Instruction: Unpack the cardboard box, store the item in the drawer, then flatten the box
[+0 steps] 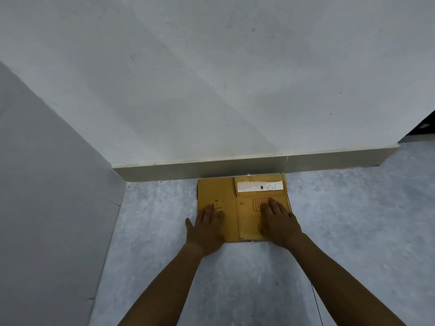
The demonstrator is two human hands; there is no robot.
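Note:
A brown cardboard box (229,196) lies flat on the grey floor, its far edge against the skirting of the wall ahead. A white shipping label (259,186) sits on its far right flap. My left hand (206,228) rests palm down on the box's near left part, fingers spread. My right hand (279,222) lies palm down on the right half, over a printed stamp. Neither hand grips anything. No drawer and no unpacked item are in view.
A white wall (223,78) rises ahead, with a grey skirting board (235,168) along its foot. A second wall (47,184) closes the left side, forming a corner. Grey speckled floor (341,220) spreads right and toward me. A dark opening (423,130) shows at the far right.

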